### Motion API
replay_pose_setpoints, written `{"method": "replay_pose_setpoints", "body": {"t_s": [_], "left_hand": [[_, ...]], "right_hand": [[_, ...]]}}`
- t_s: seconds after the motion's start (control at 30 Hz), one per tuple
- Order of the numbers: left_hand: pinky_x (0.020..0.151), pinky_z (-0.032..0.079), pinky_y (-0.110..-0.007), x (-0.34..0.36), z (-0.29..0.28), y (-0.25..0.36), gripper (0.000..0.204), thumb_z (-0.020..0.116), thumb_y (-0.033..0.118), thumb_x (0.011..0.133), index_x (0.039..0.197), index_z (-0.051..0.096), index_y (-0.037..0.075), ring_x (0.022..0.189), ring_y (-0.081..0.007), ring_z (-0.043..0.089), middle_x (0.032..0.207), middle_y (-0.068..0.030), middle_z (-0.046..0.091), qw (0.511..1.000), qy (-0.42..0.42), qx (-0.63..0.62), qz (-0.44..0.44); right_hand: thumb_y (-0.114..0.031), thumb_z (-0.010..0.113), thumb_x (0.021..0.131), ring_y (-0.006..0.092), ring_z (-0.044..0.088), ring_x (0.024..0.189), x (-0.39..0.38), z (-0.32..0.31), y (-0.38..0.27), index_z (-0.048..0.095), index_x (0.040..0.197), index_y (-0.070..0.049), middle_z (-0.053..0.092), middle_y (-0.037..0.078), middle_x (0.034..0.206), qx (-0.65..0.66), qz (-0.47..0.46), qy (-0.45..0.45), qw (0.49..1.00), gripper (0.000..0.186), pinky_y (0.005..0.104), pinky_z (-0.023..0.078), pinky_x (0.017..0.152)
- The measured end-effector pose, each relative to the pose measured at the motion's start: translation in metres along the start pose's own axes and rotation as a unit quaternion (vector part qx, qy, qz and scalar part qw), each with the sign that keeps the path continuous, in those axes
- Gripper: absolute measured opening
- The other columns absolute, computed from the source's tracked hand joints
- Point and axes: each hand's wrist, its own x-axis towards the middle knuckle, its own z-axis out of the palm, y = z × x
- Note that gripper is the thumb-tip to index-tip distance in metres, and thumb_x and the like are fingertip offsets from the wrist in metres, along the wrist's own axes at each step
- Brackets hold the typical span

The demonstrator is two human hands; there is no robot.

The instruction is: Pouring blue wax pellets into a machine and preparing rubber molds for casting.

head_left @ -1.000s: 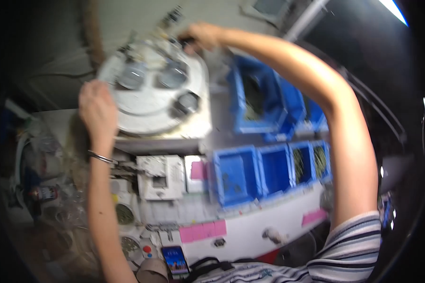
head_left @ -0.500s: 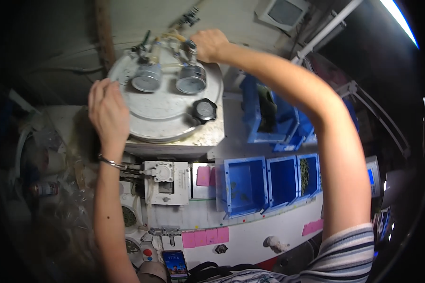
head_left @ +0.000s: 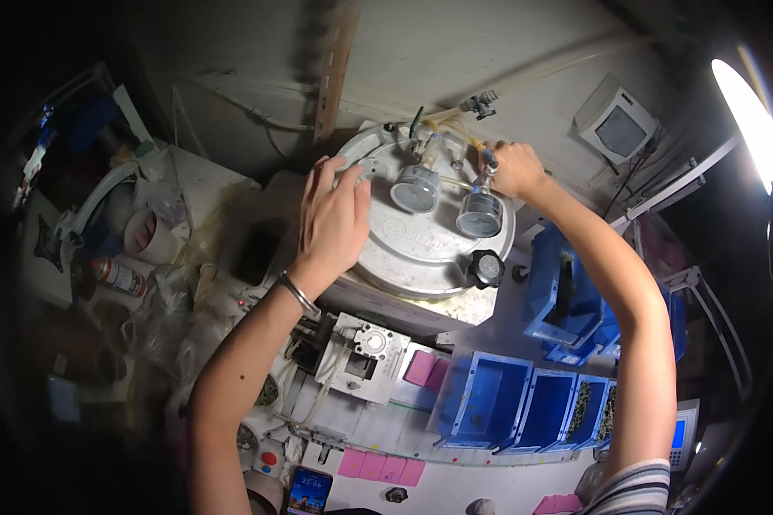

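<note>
A round metal pressure-pot lid (head_left: 404, 251) carries two pressure gauges, the left gauge (head_left: 416, 190) and the right gauge (head_left: 479, 215). My left hand (head_left: 333, 215) lies at the lid's left rim, fingers stretched and a little apart, holding nothing. Behind the right gauge, my right hand (head_left: 514, 169) has its fingers curled at a small valve (head_left: 489, 160) on the fittings; its fingertips are partly hidden. A black star-shaped knob (head_left: 486, 269) sits at the lid's front right. Yellowish tubing (head_left: 442, 115) runs from the fittings toward the wall.
Blue bins (head_left: 486, 399) line the bench at right, some holding small green pieces. In front of the pot stands a white machine block (head_left: 365, 356). A phone (head_left: 309, 491) and pink pads (head_left: 380, 466) lie nearer me. Plastic bags and a can (head_left: 118, 276) clutter the left.
The view has swung left, so the pot and both hands appear farther right and lower. My left hand stays at the lid's rim, my right hand at the valve.
</note>
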Motion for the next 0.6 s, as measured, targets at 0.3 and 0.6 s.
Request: {"method": "replay_pose_setpoints", "body": {"t_s": [0.3, 0.6], "left_hand": [[0.067, 0.044, -0.028, -0.046, -0.050, 0.028, 0.016, 0.054, 0.011, 0.082, 0.094, 0.059, 0.003, 0.076, -0.0213, 0.055, 0.090, -0.0104, 0.058, 0.987, 0.109, -0.072, -0.093], [0.059, 0.050, -0.033, -0.435, -0.100, 0.161, 0.020, 0.054, 0.009, 0.074, 0.093, 0.055, 0.005, 0.075, -0.0245, 0.056, 0.092, -0.0096, 0.051, 0.877, -0.448, -0.089, -0.147]], "right_hand": [[-0.027, 0.050, 0.078, 0.0336, 0.057, 0.090, 0.011, 0.074, 0.028, 0.057, 0.102, -0.011, 0.059, 0.016, 0.095, -0.078, 0.112, 0.164, 0.977, 0.030, 0.0432, 0.046, 0.076], [-0.028, 0.052, 0.078, 0.0347, 0.058, 0.086, -0.082, 0.052, -0.101, 0.059, 0.096, -0.011, 0.061, 0.016, 0.089, -0.002, 0.167, 0.058, 0.984, 0.027, 0.0443, 0.047, 0.072]]}}
